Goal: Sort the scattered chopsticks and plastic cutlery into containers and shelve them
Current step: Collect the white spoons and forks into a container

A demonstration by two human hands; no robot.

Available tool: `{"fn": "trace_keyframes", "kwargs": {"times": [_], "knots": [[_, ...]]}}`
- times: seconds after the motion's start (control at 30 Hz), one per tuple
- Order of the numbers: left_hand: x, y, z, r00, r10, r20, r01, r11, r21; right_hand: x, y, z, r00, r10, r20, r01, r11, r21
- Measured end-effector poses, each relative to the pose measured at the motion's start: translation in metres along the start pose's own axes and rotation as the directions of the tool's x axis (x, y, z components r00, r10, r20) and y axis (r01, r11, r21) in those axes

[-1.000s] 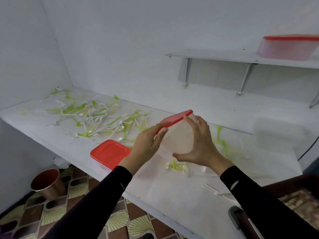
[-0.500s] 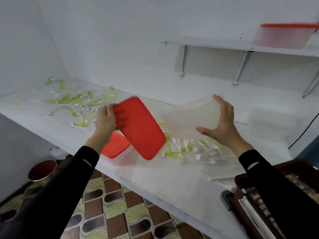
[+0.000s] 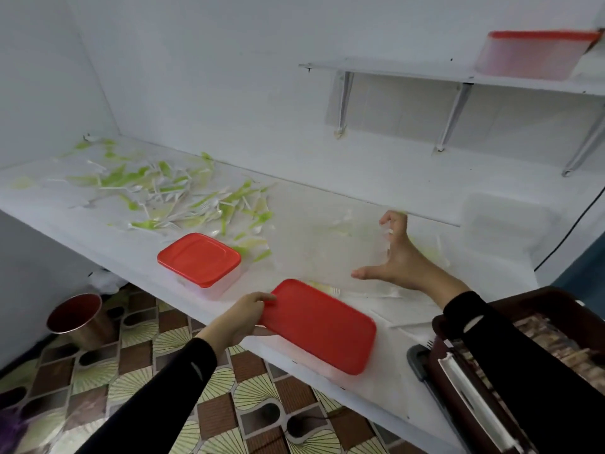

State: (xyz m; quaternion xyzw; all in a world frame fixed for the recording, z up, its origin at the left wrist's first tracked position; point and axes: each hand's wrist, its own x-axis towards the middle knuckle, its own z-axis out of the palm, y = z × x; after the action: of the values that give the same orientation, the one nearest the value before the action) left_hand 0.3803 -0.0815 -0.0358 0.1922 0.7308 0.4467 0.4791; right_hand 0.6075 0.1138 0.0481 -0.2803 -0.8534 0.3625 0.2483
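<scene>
Above white counter (image 3: 353,188), left hand (image 3: 240,317) holds red lid (image 3: 319,326), right hand (image 3: 397,257) clear container (image 3: 320,244).

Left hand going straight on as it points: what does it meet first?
Probably the blurred clear plastic container in the right hand, with the left hand's red rectangular lid leading; depth unclear.

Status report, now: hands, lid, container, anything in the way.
Left hand grips red lid by its edge, at counter front. Right hand holds open clear container, blurred. Loose cutlery scattered left; lidded container nearby.
</scene>
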Motion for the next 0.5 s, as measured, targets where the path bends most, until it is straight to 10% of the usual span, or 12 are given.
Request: {"fn": "trace_keyframes", "kwargs": {"times": [0.27, 0.5], "knots": [[0.02, -0.002, -0.016, 0.992, -0.065, 0.107, 0.076, 0.991, -0.107, -0.047, 0.018, 0.004, 0.961, 0.169, 0.219, -0.13, 0.975, -0.182], [0.016, 0.012, -0.019, 0.992, -0.072, 0.103, 0.069, 0.997, 0.03, -0.052, 0.006, -0.005, 0.786, 0.405, 0.467, -0.234, 0.894, -0.381]]}}
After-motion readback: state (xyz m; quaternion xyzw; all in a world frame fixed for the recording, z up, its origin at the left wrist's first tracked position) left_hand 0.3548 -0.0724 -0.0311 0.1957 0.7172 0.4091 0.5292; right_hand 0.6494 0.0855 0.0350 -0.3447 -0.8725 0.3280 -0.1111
